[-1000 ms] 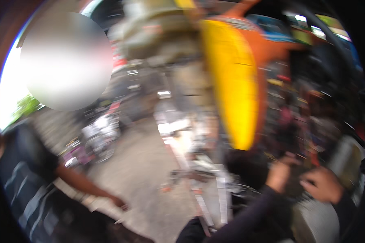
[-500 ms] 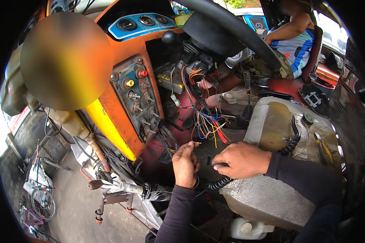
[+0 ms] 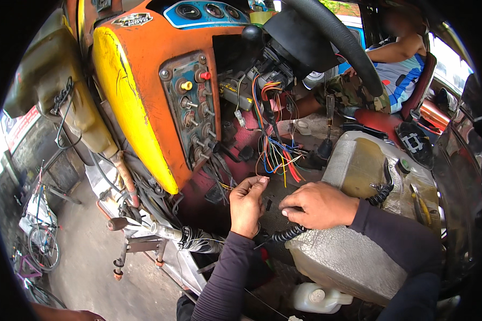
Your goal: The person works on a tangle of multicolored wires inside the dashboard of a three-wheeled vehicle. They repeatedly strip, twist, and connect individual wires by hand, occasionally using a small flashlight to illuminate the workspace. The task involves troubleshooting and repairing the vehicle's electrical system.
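My left hand [image 3: 246, 206] is closed, thumb and forefinger pinching the end of a thin reddish wire [image 3: 257, 167]. That wire hangs from a loose bundle of coloured wires [image 3: 281, 155] below the steering column. Just to the right, my right hand [image 3: 320, 206] is palm down with its fingers curled. Something dark shows at its fingertips, mostly hidden. A black coiled cable [image 3: 286, 234] comes out below that hand, and another coiled stretch appears beyond the wrist. The silvery padded engine cover [image 3: 353, 262] lies under my right forearm.
An orange and yellow dashboard [image 3: 139, 101] with a switch panel [image 3: 190, 107] stands at left. Above the wires is a black steering wheel [image 3: 353, 48]. Pliers [image 3: 423, 206] rest on the cover. A white jug [image 3: 321, 298] sits below. Another person [image 3: 396, 69] sits at far right.
The view has shifted, and a blurred patch over the dashboard is gone. My left thumb has straightened upward, covering more of the wire's end. My right hand stays close beside it.
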### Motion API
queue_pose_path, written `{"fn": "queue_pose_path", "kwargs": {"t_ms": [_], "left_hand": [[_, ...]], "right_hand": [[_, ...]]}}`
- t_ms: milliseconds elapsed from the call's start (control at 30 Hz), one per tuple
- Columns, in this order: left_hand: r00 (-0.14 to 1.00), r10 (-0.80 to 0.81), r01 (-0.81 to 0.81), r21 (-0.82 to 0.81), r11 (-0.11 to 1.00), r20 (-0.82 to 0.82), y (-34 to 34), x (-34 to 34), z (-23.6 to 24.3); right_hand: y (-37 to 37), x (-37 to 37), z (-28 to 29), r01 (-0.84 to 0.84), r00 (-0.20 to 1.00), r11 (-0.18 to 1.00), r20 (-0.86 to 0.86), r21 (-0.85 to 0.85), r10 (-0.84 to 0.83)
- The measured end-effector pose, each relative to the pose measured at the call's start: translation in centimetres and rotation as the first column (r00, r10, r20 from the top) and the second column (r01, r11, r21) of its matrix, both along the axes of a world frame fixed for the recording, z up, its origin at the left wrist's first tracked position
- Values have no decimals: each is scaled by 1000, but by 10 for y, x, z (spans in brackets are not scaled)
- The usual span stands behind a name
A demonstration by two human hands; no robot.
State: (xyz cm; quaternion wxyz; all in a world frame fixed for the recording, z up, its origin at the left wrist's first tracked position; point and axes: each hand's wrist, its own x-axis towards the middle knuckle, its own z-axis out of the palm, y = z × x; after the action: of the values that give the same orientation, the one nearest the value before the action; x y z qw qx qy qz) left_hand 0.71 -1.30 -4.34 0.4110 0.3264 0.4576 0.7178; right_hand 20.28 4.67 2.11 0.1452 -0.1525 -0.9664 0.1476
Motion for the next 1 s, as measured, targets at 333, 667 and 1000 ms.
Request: {"fn": "queue_pose_path", "kwargs": {"t_ms": [333, 667, 1000], "left_hand": [[1000, -4, 4, 7, 1000, -23, 1, 2, -1], [1000, 7, -7, -10, 1000, -28, -1, 2, -1], [920, 326, -296, 159, 942, -219, -20, -3, -19]], "right_hand": [[0, -1, 1, -2, 1000, 1000, 14, -2, 2], [-2, 1, 4, 8, 999, 1000, 41, -19, -8], [-2, 1, 6, 23, 999, 1000, 48, -8, -22]]}}
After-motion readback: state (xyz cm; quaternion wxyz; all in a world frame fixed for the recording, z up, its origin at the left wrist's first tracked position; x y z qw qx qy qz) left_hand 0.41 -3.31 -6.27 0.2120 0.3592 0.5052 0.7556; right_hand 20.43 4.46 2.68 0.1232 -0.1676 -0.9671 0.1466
